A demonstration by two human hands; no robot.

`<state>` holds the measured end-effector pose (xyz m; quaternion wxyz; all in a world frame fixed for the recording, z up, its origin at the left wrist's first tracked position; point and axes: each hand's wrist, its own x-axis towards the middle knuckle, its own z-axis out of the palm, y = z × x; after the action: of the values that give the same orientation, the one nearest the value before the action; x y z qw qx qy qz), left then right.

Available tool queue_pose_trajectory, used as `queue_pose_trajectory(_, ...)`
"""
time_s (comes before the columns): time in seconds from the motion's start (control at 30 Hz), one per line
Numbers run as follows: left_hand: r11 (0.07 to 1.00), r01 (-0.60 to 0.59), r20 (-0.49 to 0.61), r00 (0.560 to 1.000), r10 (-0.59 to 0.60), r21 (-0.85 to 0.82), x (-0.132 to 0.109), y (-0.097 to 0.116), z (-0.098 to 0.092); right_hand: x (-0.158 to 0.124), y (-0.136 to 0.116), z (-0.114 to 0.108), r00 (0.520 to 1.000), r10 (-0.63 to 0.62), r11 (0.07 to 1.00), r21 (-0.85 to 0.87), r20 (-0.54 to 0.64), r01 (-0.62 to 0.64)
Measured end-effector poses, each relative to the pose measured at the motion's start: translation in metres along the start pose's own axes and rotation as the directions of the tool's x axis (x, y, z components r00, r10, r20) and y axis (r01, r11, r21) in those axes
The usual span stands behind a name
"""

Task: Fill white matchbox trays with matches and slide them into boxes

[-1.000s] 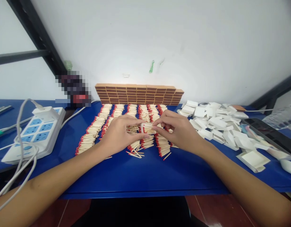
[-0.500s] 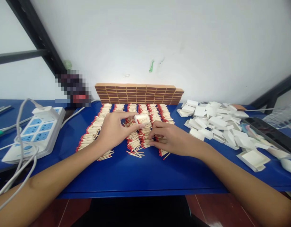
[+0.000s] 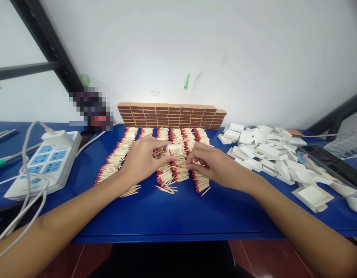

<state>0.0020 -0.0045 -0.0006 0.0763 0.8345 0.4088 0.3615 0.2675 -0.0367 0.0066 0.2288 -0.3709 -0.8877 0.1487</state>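
My left hand (image 3: 143,159) grips a small white matchbox tray (image 3: 175,148) between thumb and fingers, above the rows of matches. The tray is tilted with its open side toward me, and a few matches show inside. Just to its right, my right hand (image 3: 206,162) has thumb and fingertips pinched together over the match rows; whatever is between them is too small to make out. Red-tipped matches (image 3: 201,180) lie in several long rows on the blue table (image 3: 172,216), partly hidden by both hands.
A low wall of stacked matchboxes (image 3: 172,116) stands behind the rows. White trays (image 3: 271,150) are heaped at right, beside a dark phone (image 3: 329,162). At left sit a power strip (image 3: 51,162) with looped cables and a pixelated patch.
My right hand has drawn slightly up and right, with its fingers still pinched. The tray in my left hand has changed its tilt a little. The whole view has shifted slightly.
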Motion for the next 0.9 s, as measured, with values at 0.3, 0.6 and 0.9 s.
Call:
queue_pose_trajectory(0.3, 0.986, -0.08, 0.093, 0.991, 0.094, -0.146, -0.006, 0.017, 0.003, 0.003, -0.002, 0.007, 0.967, -0.099, 0.989, -0.128, -0.237, 0.07)
queue_pose_trajectory(0.6, 0.992, 0.06, 0.002, 0.998, -0.06, -0.108, 0.002, 0.0, -0.001, 0.0, 0.002, 0.003, 0.99, -0.078, 0.99, -0.123, -0.117, 0.064)
queue_pose_trajectory(0.9, 0.996, 0.059, -0.005, 0.998, -0.06, -0.069, 0.001, -0.002, -0.001, 0.001, 0.005, 0.012, 0.997, 0.007, 0.993, -0.119, 0.075, 0.002)
